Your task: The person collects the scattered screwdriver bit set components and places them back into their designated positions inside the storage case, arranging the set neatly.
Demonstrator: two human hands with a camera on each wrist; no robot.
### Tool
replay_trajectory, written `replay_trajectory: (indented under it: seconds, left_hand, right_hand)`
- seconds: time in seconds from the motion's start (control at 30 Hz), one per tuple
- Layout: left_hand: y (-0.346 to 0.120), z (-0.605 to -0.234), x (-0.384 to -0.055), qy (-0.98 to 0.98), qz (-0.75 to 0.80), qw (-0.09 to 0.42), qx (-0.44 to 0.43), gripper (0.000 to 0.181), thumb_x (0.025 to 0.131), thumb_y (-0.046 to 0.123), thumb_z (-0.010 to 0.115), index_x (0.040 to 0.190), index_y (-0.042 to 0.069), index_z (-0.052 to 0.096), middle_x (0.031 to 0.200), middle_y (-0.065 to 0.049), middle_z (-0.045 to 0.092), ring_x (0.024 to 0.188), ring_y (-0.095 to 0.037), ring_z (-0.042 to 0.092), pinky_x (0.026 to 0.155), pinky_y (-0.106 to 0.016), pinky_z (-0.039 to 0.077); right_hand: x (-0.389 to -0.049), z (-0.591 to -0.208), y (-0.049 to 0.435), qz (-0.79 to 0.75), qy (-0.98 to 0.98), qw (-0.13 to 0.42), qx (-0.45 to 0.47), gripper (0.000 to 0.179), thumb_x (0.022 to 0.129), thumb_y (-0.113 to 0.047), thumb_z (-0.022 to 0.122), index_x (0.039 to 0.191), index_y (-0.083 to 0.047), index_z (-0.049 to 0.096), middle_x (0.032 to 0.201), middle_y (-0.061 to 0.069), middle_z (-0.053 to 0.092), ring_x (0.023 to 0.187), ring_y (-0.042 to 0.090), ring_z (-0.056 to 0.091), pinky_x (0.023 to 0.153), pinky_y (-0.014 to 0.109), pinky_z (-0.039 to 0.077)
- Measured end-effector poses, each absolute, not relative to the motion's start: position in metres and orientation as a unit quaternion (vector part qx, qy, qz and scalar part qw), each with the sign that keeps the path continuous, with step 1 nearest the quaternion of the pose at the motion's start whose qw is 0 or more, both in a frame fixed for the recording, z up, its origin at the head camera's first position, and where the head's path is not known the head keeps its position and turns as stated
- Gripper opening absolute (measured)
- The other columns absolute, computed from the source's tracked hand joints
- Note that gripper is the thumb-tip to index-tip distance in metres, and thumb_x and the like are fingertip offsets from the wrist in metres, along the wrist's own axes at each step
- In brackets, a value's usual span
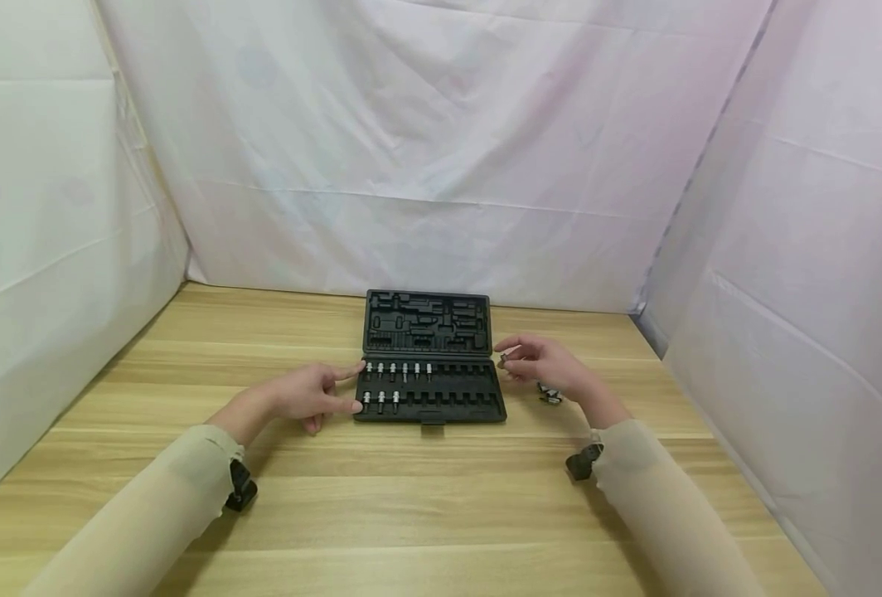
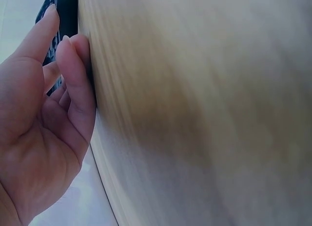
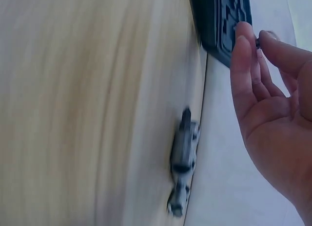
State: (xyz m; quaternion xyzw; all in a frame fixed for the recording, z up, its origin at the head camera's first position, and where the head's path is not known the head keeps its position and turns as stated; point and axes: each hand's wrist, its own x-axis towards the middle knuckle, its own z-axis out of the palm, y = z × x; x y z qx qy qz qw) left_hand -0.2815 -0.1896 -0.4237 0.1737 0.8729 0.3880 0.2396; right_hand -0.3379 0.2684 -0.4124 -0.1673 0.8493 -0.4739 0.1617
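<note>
A black plastic case point(image 1: 429, 421) lies with its lid point(image 1: 428, 322) folded back on the table. Silver bit sockets point(image 1: 405, 370) with dark tips fill the left part of its upper row. Three more bit sockets point(image 1: 381, 400) stand in the lower row's left end. My left hand point(image 1: 307, 394) rests at the case's left side, index finger and thumb extended against its edge. Just off the case's right side, my right hand point(image 1: 541, 365) pinches a small bit socket point(image 1: 504, 360) between thumb and fingers. The right wrist view shows only the tip of that piece.
A small pile of loose bit sockets point(image 1: 550, 394) lies on the wooden table point(image 1: 411, 506), beneath and beside my right wrist. White cloth point(image 1: 411, 149) hangs behind the table and along both sides.
</note>
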Motion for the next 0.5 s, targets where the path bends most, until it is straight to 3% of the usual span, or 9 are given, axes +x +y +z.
replay_trajectory:
  seconds: [0.27,0.5]
  left_hand:
    - [-0.19,-0.424,-0.282,0.874,0.386,0.237,0.174,0.091,0.102,0.04,0.08,0.175,0.022,0.029,0.083,-0.008,0.054,0.055,-0.015,0.058,0.053,-0.033,0.06]
    - [-0.191,-0.424,-0.283,0.876,0.381,0.24,0.176,0.091,0.102,0.042,0.08,0.175,0.024,0.028,0.083,-0.008,0.056,0.056,-0.016,0.059,0.055,-0.033,0.061]
  right_hand:
    - [-0.338,-0.412,0.244,-0.51,0.824,0.19,-0.158,0.04,0.111,-0.005,0.063,0.151,-0.01,0.064,0.14,0.023,0.07,0.112,0.027,0.079,0.1,0.047,0.067]
    - [-0.34,-0.416,0.227,-0.492,0.837,0.173,-0.164,0.038,0.11,-0.011,0.067,0.148,-0.013,0.066,0.131,0.02,0.071,0.105,0.025,0.079,0.093,0.04,0.069]
